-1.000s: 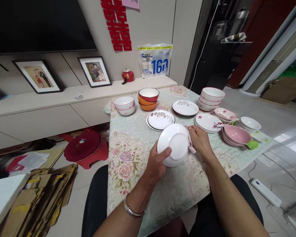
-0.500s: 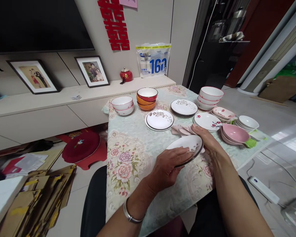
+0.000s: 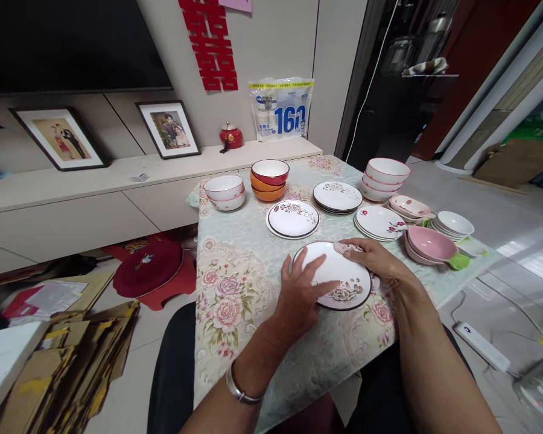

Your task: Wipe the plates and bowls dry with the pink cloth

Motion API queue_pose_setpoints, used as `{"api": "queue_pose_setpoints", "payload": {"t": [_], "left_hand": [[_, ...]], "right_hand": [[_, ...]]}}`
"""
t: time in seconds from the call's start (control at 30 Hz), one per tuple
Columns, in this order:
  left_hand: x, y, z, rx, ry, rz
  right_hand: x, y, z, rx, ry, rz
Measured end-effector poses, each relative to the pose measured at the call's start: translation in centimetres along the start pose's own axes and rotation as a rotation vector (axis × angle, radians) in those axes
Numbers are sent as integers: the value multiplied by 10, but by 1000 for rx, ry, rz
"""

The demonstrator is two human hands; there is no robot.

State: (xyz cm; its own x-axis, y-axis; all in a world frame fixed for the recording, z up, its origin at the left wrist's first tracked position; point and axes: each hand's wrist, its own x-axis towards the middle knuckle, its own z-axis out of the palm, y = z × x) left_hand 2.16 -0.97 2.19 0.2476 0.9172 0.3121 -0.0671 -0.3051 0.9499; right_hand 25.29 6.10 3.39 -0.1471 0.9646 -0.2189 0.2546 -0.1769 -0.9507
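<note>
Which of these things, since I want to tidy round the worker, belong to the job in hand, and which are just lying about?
In the job:
- patterned plate, left hand on it
- cloth at the right hand
- probably the stacked plates and stacked bowls

Lying about, it seems:
- red jar
- bag marked 160
- cardboard
- power strip

Even, fairly bright light falls over the counter (image 3: 244,265), with no hard shadows around the grip (image 3: 301,289); only soft darkening shows beneath the plate (image 3: 339,280) there. Well to the right of the grip, the glossy floor (image 3: 520,241) carries pale, washed-out glare. Beyond the grip to the left, the black screen (image 3: 72,45) is very dark. Wide-angle stretching slants the outer edges, and the clear object (image 3: 540,386) at lower right looks smeared. The nearer floral print is reasonably crisp.
</note>
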Motion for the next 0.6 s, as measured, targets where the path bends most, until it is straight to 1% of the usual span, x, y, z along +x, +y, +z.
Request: {"api": "queue_pose_setpoints", "payload": {"t": [0.07, 0.13, 0.17, 0.23, 0.27, 0.3, 0.43, 0.5, 0.53, 0.6], "left_hand": [[0, -1, 1, -72, 159, -19], [1, -4, 2, -194, 303, -50], [2, -6, 3, -268, 359, -71], [4, -10, 5, -426, 416, -146], [5, -11, 6, -497, 412, -208], [7, -11, 6, -555, 377, -276], [10, -1, 2, -805, 162, -533], [10, 6, -1, -869, 75, -570], [10, 8, -2, -884, 64, -572], [9, 9, -2, -876, 107, -583]], "right_hand": [[2, 2, 0, 13, 25, -8], [2, 3, 1, 24, 44, -13], [2, 3, 1, 24, 54, -17], [2, 2, 2, 24, 76, -22], [3, 2, 3, 29, 88, -22], [3, 2, 4, 37, 102, -21], [6, 3, 6, 69, 145, -12], [7, 5, 7, 56, 136, -8], [8, 6, 7, 42, 123, -12], [8, 8, 7, -4, 93, -34]]}}
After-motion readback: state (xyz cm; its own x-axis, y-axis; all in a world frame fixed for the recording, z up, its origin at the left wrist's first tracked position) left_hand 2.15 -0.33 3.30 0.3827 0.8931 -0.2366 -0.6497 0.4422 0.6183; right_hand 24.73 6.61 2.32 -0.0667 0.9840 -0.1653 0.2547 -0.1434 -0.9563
